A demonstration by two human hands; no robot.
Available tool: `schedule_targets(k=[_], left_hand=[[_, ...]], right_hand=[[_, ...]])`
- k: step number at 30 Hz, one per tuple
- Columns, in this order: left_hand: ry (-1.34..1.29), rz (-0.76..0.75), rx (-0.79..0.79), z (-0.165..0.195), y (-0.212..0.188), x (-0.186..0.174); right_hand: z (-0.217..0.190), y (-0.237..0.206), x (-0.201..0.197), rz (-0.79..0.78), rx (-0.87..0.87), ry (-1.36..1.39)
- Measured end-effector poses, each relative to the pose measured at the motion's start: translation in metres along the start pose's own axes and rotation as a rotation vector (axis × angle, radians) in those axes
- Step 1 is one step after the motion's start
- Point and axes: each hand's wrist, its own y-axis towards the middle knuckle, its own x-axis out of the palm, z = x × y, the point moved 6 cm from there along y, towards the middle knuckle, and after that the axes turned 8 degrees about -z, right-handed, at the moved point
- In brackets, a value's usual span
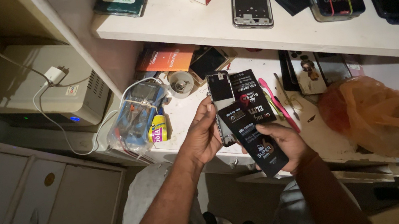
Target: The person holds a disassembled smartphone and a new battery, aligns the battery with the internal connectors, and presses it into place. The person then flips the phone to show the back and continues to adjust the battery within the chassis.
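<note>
L hand (205, 136) grips black phone frame (221, 100); R hand (285, 142) holds black flat sachets (255, 131), fanned at 12 o'clock. Sachets unopened; nothing fitted yet, seemingly.

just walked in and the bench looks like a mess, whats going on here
A person sits at a cluttered white workbench. The left hand holds a phone frame upright by its edge, while the right hand holds a fan of black flat packets beside it. A pink pry tool lies on the bench just right of them, an orange plastic bag farther right, and another phone frame on the shelf above.
</note>
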Motion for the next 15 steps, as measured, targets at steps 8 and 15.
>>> schedule_targets(k=[8,15], left_hand=[[0.011,0.01,-0.012,-0.0011,0.0004,-0.0007],[0.039,-0.024,-0.013,-0.0013,-0.0002,0.0009]], right_hand=[[-0.0021,-0.0013,-0.0033,0.047,0.011,0.018],[-0.0062,-0.0019,0.0021,0.018,-0.027,-0.01]])
